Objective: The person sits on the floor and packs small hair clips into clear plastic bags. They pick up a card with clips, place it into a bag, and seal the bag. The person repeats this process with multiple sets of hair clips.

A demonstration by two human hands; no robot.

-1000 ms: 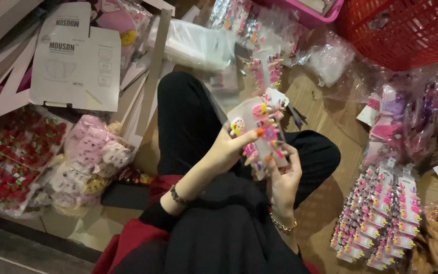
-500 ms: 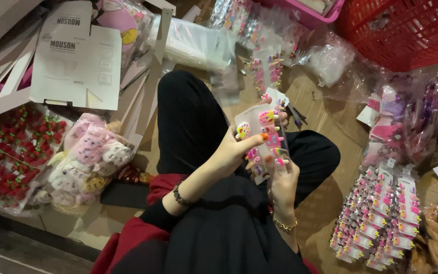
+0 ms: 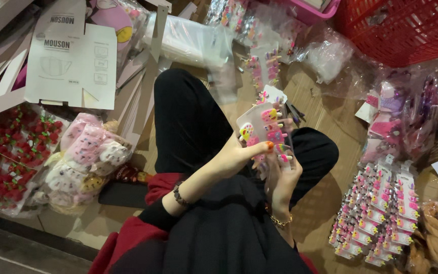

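Both hands, left (image 3: 231, 158) and right (image 3: 284, 177), raised over the lap, fingers closed on a hair-clip card (image 3: 263, 127).

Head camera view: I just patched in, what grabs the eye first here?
Dead centre, the left hand and right hand together hold a white card of colourful hair clips above the person's black-clad lap. Low at right lies a fanned stack of similar clip cards on the cardboard floor. A red plastic basket fills the top right corner, and a bag of red strawberry pieces lies at far left.
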